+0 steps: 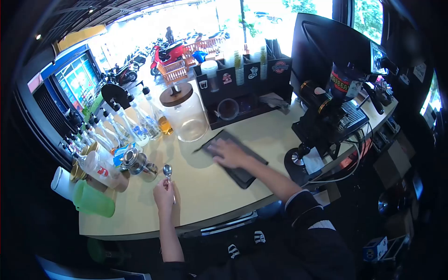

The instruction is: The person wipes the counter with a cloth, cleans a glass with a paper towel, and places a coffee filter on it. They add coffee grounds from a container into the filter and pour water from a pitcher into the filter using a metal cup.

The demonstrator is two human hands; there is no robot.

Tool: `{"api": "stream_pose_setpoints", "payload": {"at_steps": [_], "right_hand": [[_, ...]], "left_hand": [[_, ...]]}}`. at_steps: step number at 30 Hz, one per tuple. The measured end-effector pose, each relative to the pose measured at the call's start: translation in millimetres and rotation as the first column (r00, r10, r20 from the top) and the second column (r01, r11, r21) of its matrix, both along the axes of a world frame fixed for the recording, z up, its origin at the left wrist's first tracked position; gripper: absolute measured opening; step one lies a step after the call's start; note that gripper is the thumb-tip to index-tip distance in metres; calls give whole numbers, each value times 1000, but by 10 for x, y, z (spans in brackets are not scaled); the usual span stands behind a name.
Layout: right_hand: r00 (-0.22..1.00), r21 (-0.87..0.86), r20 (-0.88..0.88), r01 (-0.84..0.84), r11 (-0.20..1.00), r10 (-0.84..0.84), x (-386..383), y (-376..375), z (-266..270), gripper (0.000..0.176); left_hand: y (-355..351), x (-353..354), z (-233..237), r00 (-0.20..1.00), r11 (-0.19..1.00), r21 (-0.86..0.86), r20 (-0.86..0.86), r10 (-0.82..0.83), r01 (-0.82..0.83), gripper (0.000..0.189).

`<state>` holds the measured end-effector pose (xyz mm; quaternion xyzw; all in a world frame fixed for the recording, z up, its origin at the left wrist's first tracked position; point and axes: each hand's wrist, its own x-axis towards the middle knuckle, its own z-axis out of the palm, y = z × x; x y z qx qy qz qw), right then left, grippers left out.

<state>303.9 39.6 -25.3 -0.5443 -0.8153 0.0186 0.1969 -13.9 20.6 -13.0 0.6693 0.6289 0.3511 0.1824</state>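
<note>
My left hand [163, 195] is closed around the handle of a metal spoon [167, 171], whose bowl points away from me above the counter. My right hand [228, 153] lies with its fingers stretched out over a flat black rectangular thing [242, 174], perhaps a mat or tray, on the counter. A metal-topped jar [134, 161] and a small metal cup-like container [150, 171] stand beyond my left hand. Past the black thing is a large clear jar [192, 122] with a wooden lid [176, 95].
Several pump bottles [135, 126] line the counter's left side, near a green pitcher [93, 199]. A black organizer [252, 88] with stacked cups stands at the back. A black grinder [322, 95] and cables occupy the right. The curved counter edge [196, 225] is close to me.
</note>
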Motion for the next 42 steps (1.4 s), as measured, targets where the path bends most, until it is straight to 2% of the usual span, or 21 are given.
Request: {"api": "stream_pose_setpoints", "payload": {"at_steps": [1,2,5,6,7,9,11,13,15,18,19,22,24,26,27,29,32,34,36,39,42], "right_hand": [[985,-35,-1,170,985,-170,269,-21,47,56],[942,-67,5,334,940,-334,569,-44,112,57],[686,-34,-6,727,686,-727,1455,5,-34,60],[576,-46,10,817,575,-817,1628,35,-51,62],[574,-53,6,818,573,-819,1647,76,6,62],[409,-136,80,908,397,-909,1648,62,42,64],[358,-116,73,930,349,-931,1402,86,-35,65],[479,-117,50,875,471,-877,965,-106,-22,65],[682,-166,108,730,663,-723,608,-418,-25,68],[645,-135,34,759,636,-763,951,-637,4,67],[526,-101,-5,846,524,-850,1085,-659,1,66],[449,-123,81,890,438,-890,1066,-619,-13,68],[480,-117,51,874,472,-876,966,-731,-53,69],[725,19,-48,688,725,-687,858,-971,12,59],[714,20,-47,700,714,-699,811,-1149,111,59],[801,127,-528,404,906,-283,747,-1582,354,41],[765,221,-550,521,825,-335,890,-2202,336,22],[668,296,-612,691,660,-424,1128,-2477,285,15],[557,313,-538,829,464,-632,1296,-2618,229,11],[595,291,-393,804,518,-701,1413,-2707,76,11],[534,243,-508,842,483,-676,1423,-2689,132,11]], "left_hand": [[-27,20,51,991,998,-34,-129,44,-49,27],[-75,47,107,991,998,-35,-129,40,-45,27],[-198,95,149,964,998,31,-257,63,-57,33],[-225,75,108,957,987,155,-279,75,-32,36],[-248,84,108,950,962,273,-299,86,-1,39],[-315,158,210,974,972,234,-224,17,37,40],[-422,330,390,988,978,189,-140,-65,91,41],[-464,610,568,982,978,132,77,-175,164,39],[-436,882,616,950,953,156,134,-281,260,39],[-477,1211,677,883,893,205,175,-436,401,39],[-505,1290,695,856,861,230,159,-492,453,40],[-581,1537,634,790,822,195,230,-568,535,41],[-659,1707,630,753,778,201,199,-628,595,41],[-716,1848,644,711,730,212,169,-683,650,40],[-747,1897,657,686,707,211,173,-706,674,40],[-795,1998,636,652,678,210,187,-735,704,39],[-820,2109,537,622,666,194,244,-744,721,39],[-841,2192,457,594,645,181,268,-759,742,39],[-916,2281,440,561,623,171,305,-770,763,38],[-1016,2409,419,498,576,156,357,-790,802,35],[-1079,2511,336,450,525,114,384,-806,843,27]]}}
